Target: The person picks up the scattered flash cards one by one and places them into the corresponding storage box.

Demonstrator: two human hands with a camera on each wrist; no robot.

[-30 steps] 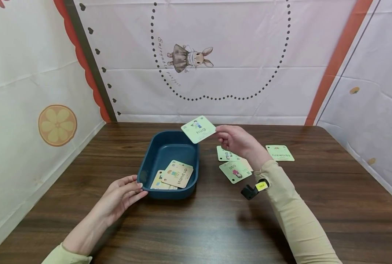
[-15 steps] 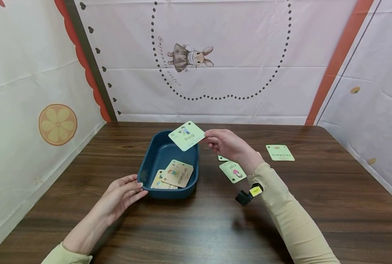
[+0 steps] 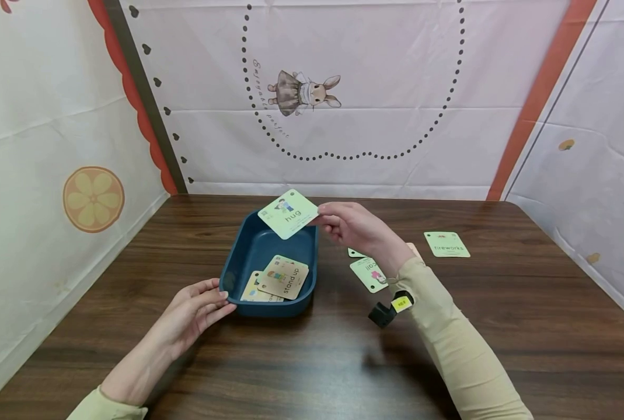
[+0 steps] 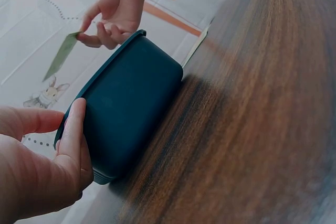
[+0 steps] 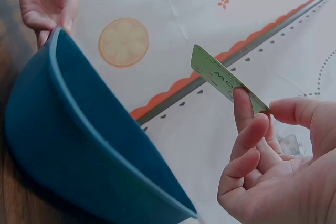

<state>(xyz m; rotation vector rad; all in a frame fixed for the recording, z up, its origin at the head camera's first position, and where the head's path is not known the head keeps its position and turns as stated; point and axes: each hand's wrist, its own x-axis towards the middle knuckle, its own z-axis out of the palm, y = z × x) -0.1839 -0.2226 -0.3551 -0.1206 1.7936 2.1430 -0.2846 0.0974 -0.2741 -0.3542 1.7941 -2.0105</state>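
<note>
Between thumb and fingers, my right hand (image 3: 361, 230) pinches a pale green "hug" card (image 3: 289, 214) by its corner. The card hangs tilted above the far part of a dark blue bin (image 3: 227, 256); its underside, in the right wrist view, bears other print. My left hand (image 3: 193, 309) grips the near left corner of the bin, with thumb on the rim and fingers against the outer wall, as the left wrist view (image 4: 47, 166) also shows. Inside the bin lie a "stand up" card (image 3: 285, 277) and, partly under it, another card (image 3: 254, 289).
Right of the bin, a "call" card (image 3: 366, 274) lies on the wooden table (image 3: 312, 373), near other cards partly hidden by my right hand and arm. A "fireworks" card (image 3: 446, 244) lies farther right. Printed cloth (image 3: 396, 87) stands behind the table.
My right hand has carried the "hug" card leftward, from the bin's right rim to over its far part. My left hand has stayed on the bin's corner.
</note>
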